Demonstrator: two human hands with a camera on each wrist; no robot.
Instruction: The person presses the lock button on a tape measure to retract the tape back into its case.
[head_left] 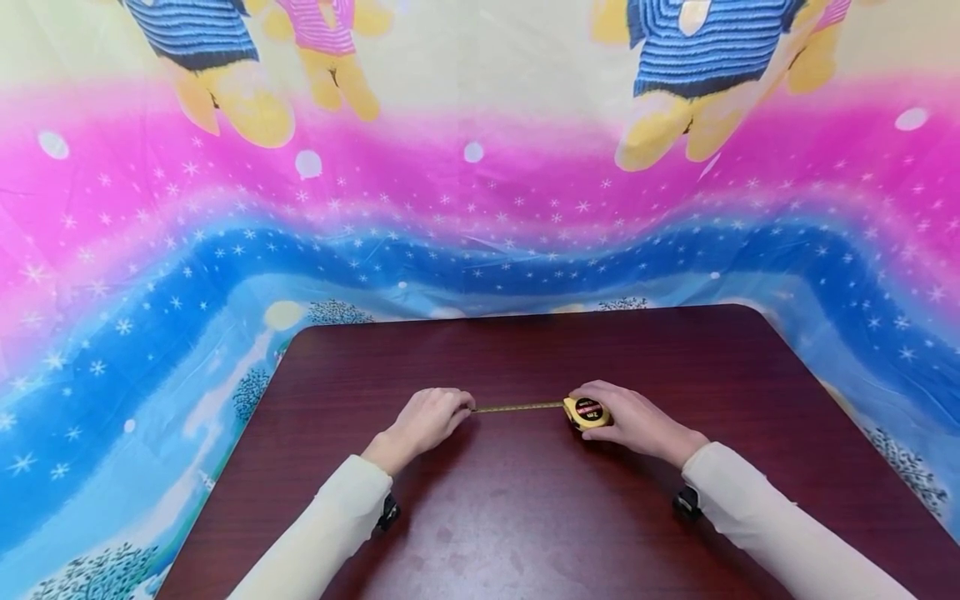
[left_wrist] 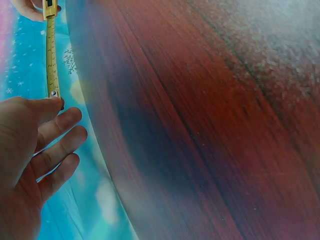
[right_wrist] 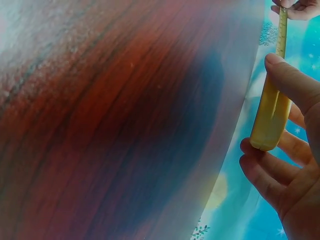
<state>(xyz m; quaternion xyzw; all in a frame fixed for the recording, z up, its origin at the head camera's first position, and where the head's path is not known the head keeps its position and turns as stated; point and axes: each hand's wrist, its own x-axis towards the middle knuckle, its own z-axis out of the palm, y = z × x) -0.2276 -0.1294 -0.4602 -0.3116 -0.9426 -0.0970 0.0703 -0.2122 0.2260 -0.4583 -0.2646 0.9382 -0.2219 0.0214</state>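
Note:
A yellow tape measure (head_left: 587, 412) with a dark round label sits in my right hand (head_left: 637, 421), gripped between thumb and fingers. Its yellow blade (head_left: 517, 407) is drawn out to the left, nearly level in the head view. My left hand (head_left: 429, 421) pinches the blade's end. In the left wrist view the thumb and forefinger hold the blade (left_wrist: 51, 60) near its riveted tip, while the other fingers (left_wrist: 60, 155) are spread. The right wrist view shows the yellow case (right_wrist: 270, 117) edge-on, with the thumb (right_wrist: 290, 80) along its upper side.
Below both hands lies a dark reddish-brown table (head_left: 480, 517) with rounded far corners. A cloth backdrop (head_left: 472, 208) printed with bears and snowflakes hangs behind it and along both sides. Dark wrist devices (head_left: 387, 512) show beneath the light sleeves (head_left: 322, 525).

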